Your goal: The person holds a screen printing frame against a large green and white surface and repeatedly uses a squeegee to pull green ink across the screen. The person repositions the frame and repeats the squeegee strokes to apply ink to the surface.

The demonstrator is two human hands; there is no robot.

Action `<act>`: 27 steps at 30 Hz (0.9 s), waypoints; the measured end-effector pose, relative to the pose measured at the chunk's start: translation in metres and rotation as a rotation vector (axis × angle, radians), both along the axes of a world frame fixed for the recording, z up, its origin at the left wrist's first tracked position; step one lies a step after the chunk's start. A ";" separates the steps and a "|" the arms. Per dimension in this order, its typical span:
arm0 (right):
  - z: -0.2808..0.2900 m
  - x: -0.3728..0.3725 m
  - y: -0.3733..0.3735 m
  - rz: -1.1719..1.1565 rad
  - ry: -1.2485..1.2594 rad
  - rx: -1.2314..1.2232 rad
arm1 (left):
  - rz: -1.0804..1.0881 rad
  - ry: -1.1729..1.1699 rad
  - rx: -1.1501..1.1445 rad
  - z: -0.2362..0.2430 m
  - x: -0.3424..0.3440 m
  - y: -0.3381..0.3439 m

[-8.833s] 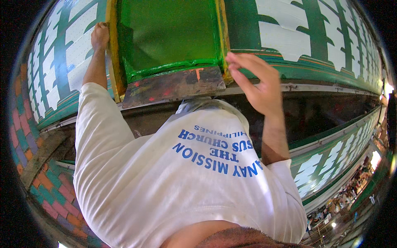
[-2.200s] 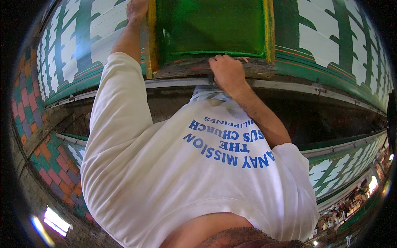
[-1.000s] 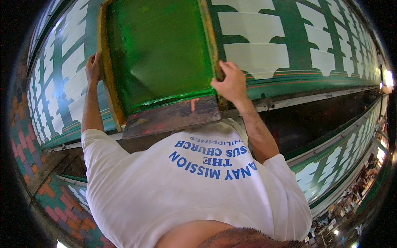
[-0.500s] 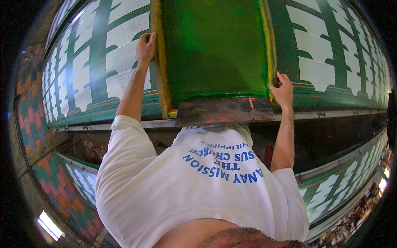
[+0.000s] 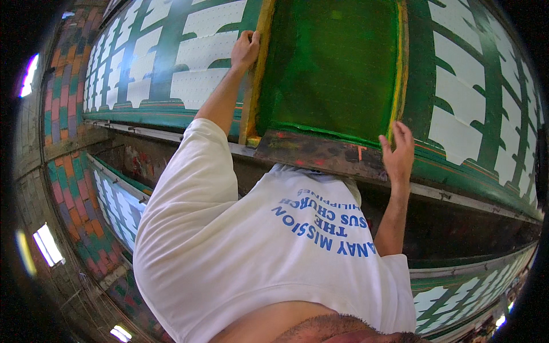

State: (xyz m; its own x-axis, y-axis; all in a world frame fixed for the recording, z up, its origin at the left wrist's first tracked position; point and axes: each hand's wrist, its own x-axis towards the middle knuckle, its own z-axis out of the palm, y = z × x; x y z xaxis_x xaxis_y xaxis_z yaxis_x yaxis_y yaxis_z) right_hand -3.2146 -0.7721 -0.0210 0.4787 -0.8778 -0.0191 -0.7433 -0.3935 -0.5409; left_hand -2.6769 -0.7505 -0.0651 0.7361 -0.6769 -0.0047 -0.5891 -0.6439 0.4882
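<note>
A screen printing frame (image 5: pixel 264 74) with yellow-stained wooden sides and a green mesh (image 5: pixel 334 74) lies on a long green table in front of me. My left hand (image 5: pixel 246 50) is closed on the frame's left side, towards the far end. By the frame's near right corner is my right hand (image 5: pixel 399 151), its thumb and fingers apart; whether it touches the wood I cannot tell. A dark stained board (image 5: pixel 320 154) with red and orange marks runs along the frame's near end, close to my shirt. The frame hides what lies beneath it.
White cut pieces (image 5: pixel 209 43) lie in rows on the green table (image 5: pixel 274 123) left of the frame, and more white pieces (image 5: pixel 457 114) lie to its right. A rail (image 5: pixel 457 197) edges the table. Behind me another table holds similar white pieces (image 5: pixel 452 308).
My view has turned, so the frame appears farther right and tilted. My right hand has loosened from the frame's right side, its fingers now spread. My left hand keeps its hold.
</note>
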 end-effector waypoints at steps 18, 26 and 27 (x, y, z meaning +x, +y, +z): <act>0.034 0.093 0.081 0.634 0.039 -0.080 | -0.140 -0.023 -0.221 -0.037 0.025 -0.003; -0.003 0.126 0.115 0.358 0.288 -0.294 | -0.033 0.026 -0.196 -0.026 0.010 -0.002; -0.008 0.136 0.109 0.346 0.298 -0.314 | -0.035 0.006 -0.189 -0.029 0.011 -0.003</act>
